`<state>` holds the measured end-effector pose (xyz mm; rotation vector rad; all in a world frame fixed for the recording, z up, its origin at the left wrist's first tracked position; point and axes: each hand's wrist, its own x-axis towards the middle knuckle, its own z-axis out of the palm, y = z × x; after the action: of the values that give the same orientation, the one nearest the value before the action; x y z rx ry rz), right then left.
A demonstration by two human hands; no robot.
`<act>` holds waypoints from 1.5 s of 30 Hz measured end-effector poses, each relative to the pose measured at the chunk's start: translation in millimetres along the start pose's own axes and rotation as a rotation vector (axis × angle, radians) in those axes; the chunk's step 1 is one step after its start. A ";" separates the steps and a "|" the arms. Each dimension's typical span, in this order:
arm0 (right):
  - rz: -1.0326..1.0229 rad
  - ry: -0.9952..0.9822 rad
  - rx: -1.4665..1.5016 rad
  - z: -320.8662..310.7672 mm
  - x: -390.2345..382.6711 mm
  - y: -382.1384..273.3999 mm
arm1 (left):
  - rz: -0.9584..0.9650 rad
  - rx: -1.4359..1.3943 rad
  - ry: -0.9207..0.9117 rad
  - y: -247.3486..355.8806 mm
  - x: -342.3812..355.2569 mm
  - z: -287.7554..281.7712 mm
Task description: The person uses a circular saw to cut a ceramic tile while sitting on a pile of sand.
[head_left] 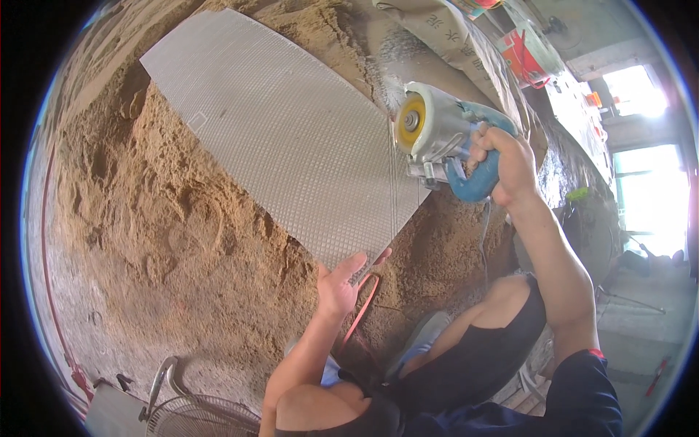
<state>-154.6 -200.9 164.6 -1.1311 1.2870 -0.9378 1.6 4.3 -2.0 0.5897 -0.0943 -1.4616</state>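
Observation:
A large grey tile [284, 131] lies on a heap of sand, its finely gridded face up. Thin straight lines run across it near its right end. My left hand [340, 285] grips the tile's near corner, thumb on top and fingers partly hidden by the edge. My right hand [510, 162] is wrapped round the teal handle of a handheld stone cutter [437, 131]. The cutter sits at the tile's right edge, with a yellow disc and hub on its left side. Its guard hides much of the blade, and pale dust shows just beyond it.
Brown sand [175, 211] spreads under and around the tile. A printed sack [451, 44] lies at the far right, near a red and white bucket [526, 58]. A cord hangs below the cutter; a red strap [360, 309] lies by my left hand. A fan [200, 416] stands at lower left.

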 end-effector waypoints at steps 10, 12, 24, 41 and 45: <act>0.017 0.006 -0.005 -1.7 -2.1 1.2 | -0.023 0.023 -0.012 2.4 -0.4 2.2; 0.018 -0.003 -0.009 -1.5 -3.5 0.3 | -0.020 0.018 -0.007 2.3 -0.6 3.3; 0.029 -0.015 -0.010 -1.2 -12.5 -1.7 | -0.014 0.011 -0.037 -0.1 1.5 -0.2; 0.076 0.001 -0.069 -0.6 -24.3 -5.1 | 0.000 0.043 -0.016 1.3 1.5 5.2; 0.090 0.010 -0.060 0.3 -27.6 -5.2 | 0.016 0.044 -0.017 0.5 1.5 4.9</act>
<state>-156.3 -175.3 176.0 -1.1062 1.3707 -0.8445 0.2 1.3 2.0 0.6108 -0.1442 -1.4518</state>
